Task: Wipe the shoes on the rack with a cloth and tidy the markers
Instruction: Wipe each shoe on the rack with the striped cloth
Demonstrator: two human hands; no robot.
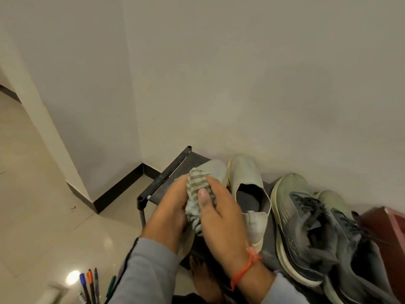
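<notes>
On the black shoe rack (pixel 162 178) stand two white slip-on shoes. My left hand (pixel 168 209) grips the left white shoe (pixel 215 170) from its left side. My right hand (pixel 219 218) presses a striped grey-green cloth (pixel 197 187) onto the top of that shoe, thumb on the cloth. The second white shoe (pixel 249 194) sits just to the right, untouched. A pair of grey-green sneakers (pixel 306 227) with dark laces fills the right part of the rack. Several markers (pixel 88 284), blue, orange and green among them, stand upright at the bottom left.
The rack stands against a pale wall, near a corner with a dark skirting board (pixel 118 189). Glossy tiled floor (pixel 43 216) lies to the left. A reddish-brown box edge (pixel 390 222) shows at the far right. A bare foot (pixel 203 279) rests below the rack.
</notes>
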